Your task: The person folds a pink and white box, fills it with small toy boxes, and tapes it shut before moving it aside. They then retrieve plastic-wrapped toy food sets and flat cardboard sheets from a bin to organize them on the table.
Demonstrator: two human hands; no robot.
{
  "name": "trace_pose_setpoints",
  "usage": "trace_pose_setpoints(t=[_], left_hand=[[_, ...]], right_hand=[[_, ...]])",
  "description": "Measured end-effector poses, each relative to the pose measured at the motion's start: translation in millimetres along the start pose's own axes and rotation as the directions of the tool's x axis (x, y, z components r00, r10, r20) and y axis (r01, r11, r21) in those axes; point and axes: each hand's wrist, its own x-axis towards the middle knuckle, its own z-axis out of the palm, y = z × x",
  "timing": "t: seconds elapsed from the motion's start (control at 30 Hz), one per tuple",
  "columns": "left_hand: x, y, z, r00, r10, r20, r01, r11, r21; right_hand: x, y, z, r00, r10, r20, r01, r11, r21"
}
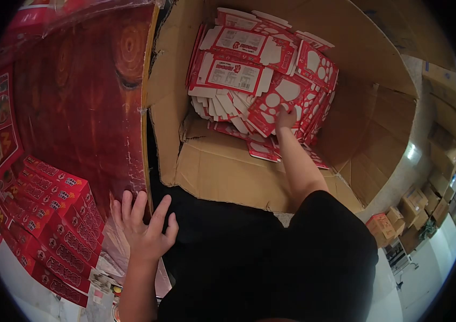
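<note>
My right hand (286, 119) reaches down into a large open cardboard box (222, 174). Its fingers are closed at a red flattened carton (271, 104) printed with white rounded shapes; the fingertips are partly hidden. Around it lie several more red-and-white flattened cartons (236, 74), stacked and fanned out unevenly, some with text panels facing up. My left hand (145, 225) holds nothing. Its fingers are spread at the near edge of a red-brown tabletop (78, 107), left of the box.
Rows of red printed packages (59, 231) stand at the left, by the tabletop's near corner. A clear plastic-wrapped red pack (29, 21) lies at the far left. Several brown cartons (413, 206) are piled on the floor at the right, with a red-orange box (381, 229) among them.
</note>
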Motion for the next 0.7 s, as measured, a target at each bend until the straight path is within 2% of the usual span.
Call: trace_pose_setpoints(t=[0.03,0.1,0.13,0.17,0.2,0.27,0.3,0.37,0.43,0.47,0.53,0.6,0.67,0.7], left_hand=[[0.0,0.0,-0.4,1.0,0.0,-0.002,0.0,1.0,0.0],[0.1,0.5,-0.2,1.0,-0.002,-0.006,0.002,1.0,-0.006],[-0.1,0.7,-0.7,1.0,-0.001,0.003,0.001,1.0,-0.01],[0.2,0.7,-1.4,1.0,-0.002,0.012,0.002,1.0,-0.015],[0.2,0.9,-2.0,1.0,-0.003,0.022,0.003,1.0,-0.02],[0.5,1.7,-2.4,1.0,-0.009,0.022,0.009,1.0,-0.016],[0.8,1.8,-2.2,1.0,-0.011,0.022,0.011,1.0,-0.013],[0.9,2.3,-1.5,1.0,-0.013,0.021,0.013,1.0,-0.02],[1.0,2.1,-2.5,0.999,-0.017,0.028,0.018,1.0,-0.022],[1.3,1.6,-3.1,1.0,-0.013,0.028,0.014,1.0,-0.019],[1.1,1.7,-2.6,1.0,-0.013,0.026,0.014,1.0,-0.017],[0.5,1.4,-2.2,1.0,-0.008,0.02,0.008,1.0,-0.006],[-0.4,1.2,-0.9,1.0,-0.009,0.018,0.008,1.0,0.005],[-0.8,1.2,-0.5,1.0,-0.009,0.018,0.009,1.0,0.009]], right_hand=[[-14.1,-32.2,-10.7,0.992,-0.003,-0.125,0.014,0.996,0.087],[-32.6,-84.3,-48.9,0.993,0.1,0.067,-0.116,0.934,0.338],[-31.7,-95.6,-58.7,0.974,-0.22,-0.047,0.224,0.967,0.12],[-28.9,-102.3,-67.2,0.843,-0.532,-0.078,0.521,0.844,-0.13],[-24.4,-111.8,-73.0,0.704,-0.71,0.012,0.708,0.699,-0.102],[-25.4,-142.2,-64.3,0.653,-0.75,0.106,0.756,0.636,-0.157],[-25.1,-153.7,-52.1,0.688,-0.713,0.136,0.726,0.68,-0.107],[-14.4,-177.7,-22.7,0.565,-0.763,0.315,0.825,0.534,-0.185],[-6.8,-167.5,3.4,0.461,-0.758,0.462,0.88,0.324,-0.348],[-9.0,-154.1,10.9,0.509,-0.709,0.488,0.859,0.385,-0.337],[-6.5,-97.1,28.2,0.715,-0.446,0.539,0.627,0.749,-0.212],[-20.1,-41.8,36.4,0.741,-0.19,0.644,0.458,0.844,-0.278],[-39.4,-10.6,38.1,0.668,0.004,0.744,0.428,0.816,-0.389],[-47.4,-2.7,40.7,0.668,-0.076,0.74,0.494,0.789,-0.365]])
